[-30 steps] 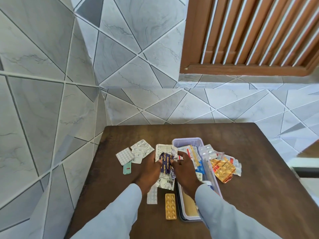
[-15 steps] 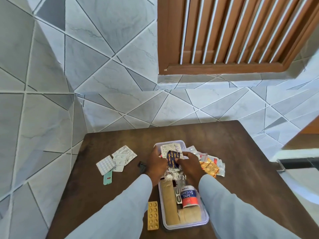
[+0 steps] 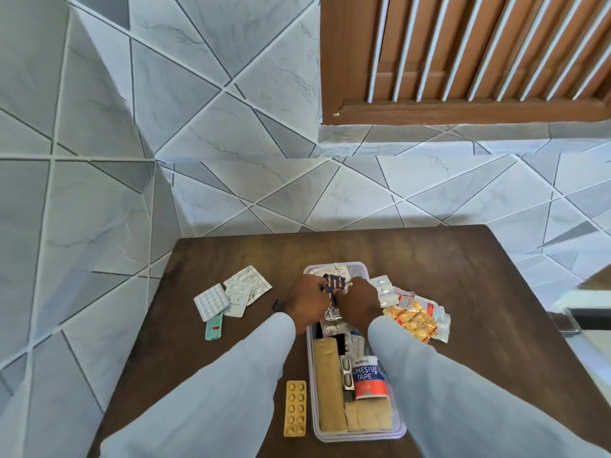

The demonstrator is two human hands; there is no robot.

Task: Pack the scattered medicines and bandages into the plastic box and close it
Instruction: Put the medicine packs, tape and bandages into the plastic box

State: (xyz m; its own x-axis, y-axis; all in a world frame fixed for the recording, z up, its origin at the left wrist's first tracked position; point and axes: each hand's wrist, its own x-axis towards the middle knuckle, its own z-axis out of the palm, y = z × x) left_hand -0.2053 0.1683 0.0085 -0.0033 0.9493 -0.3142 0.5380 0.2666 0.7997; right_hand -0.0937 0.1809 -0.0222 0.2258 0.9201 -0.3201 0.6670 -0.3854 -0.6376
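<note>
A clear plastic box (image 3: 360, 435) lies open on the brown table (image 3: 479, 292). Inside it are tan bandage rolls (image 3: 329, 385), a roll of adhesive tape (image 3: 368, 376) and silver pill strips. My left hand (image 3: 305, 300) and my right hand (image 3: 358, 302) are together over the far half of the box, both gripping a bundle of foil medicine strips (image 3: 334, 285) with a dark blue strip on top. A yellow blister pack (image 3: 295, 408) lies just left of the box.
Left of the box lie white and silver pill strips (image 3: 244, 289), a white tablet sheet (image 3: 211, 301) and a green strip (image 3: 214, 327). Orange and clear medicine packets (image 3: 413, 317) sit right of the box. A tiled wall stands behind the table.
Both hands carried the foil strip bundle from the table left of the box to over its far half. The view shifted, so the box's near end with tape and bandages shows.
</note>
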